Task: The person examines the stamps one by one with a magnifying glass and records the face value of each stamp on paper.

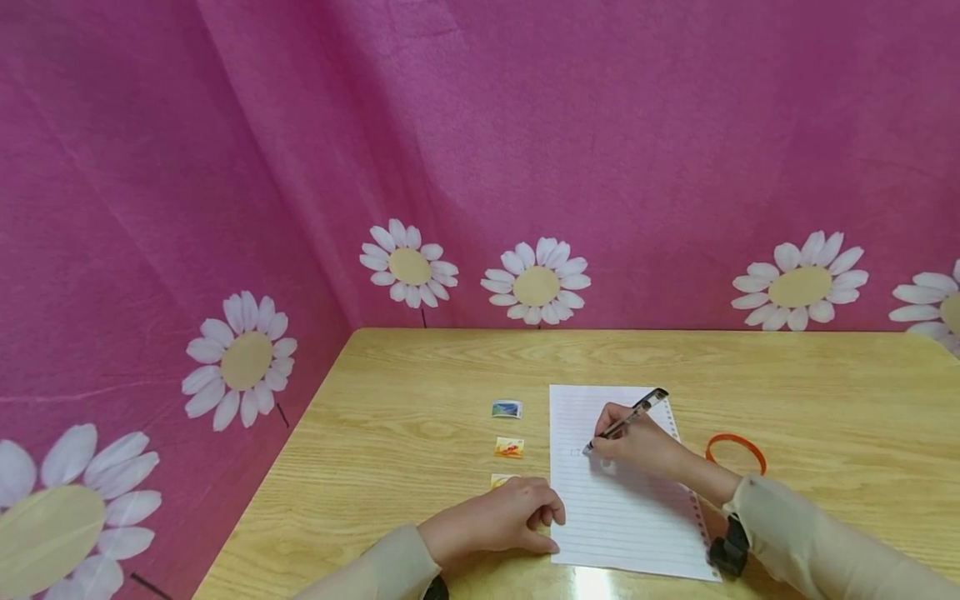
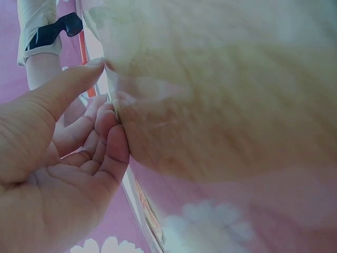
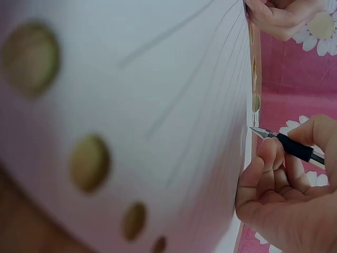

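My right hand (image 1: 636,443) pinches a gel pen (image 3: 297,147) with a black grip and a clear barrel. Its tip meets a sheet of lined paper (image 1: 622,517) near the upper left, beside a few small faint marks. Punched holes run down the sheet's right edge. My left hand (image 1: 506,515) rests at the lower left edge of the paper, fingers loosely bent, with thumb and fingertips touching the edge. Partly behind that hand lies a small yellow stamp-like card (image 1: 502,480). The left wrist view shows the left palm and fingers close up against the surface.
Two more stamp-like cards, an orange-yellow one (image 1: 510,448) and a blue-green one (image 1: 507,408), lie left of the paper on the wooden table (image 1: 405,417). An orange ring (image 1: 761,455) lies right of the sheet. A pink curtain (image 1: 637,150) with daisies hangs behind.
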Tool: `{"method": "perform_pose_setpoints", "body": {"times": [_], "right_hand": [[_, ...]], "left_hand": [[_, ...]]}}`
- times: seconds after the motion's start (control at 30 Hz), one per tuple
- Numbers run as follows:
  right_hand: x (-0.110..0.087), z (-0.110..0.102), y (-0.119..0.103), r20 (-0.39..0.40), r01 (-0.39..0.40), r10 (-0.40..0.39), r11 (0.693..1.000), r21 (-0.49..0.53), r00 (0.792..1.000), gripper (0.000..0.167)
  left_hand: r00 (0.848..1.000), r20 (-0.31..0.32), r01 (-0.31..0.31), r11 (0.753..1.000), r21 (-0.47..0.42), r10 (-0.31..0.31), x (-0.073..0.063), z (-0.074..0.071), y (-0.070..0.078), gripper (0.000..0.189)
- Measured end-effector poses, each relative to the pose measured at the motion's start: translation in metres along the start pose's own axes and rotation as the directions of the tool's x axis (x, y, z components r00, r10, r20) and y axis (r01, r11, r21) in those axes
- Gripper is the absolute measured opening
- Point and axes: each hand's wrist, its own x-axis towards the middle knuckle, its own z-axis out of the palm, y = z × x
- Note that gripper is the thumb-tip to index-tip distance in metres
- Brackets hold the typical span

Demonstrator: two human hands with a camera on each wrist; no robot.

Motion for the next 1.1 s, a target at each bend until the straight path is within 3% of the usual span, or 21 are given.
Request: {"method": "perform_pose_setpoints", "body": {"times": [0.87,1.1], "right_hand": [[0.002,0.0,0.009,0.022,0.05,-0.051,0.998,0.033,0.998,0.011],[0.002,0.0,0.011,0.018,0.081,-0.081,0.997,0.0,0.997,0.01]], "left_hand": [[1.0,-0.01,-0.009,1.0,-0.006,0.009,0.0,0.0,0.0,0.02],[1.0,-0.003,-0.008,1.0,-0.008,0.008,0.0,0.0,0.001,0.02]]}}
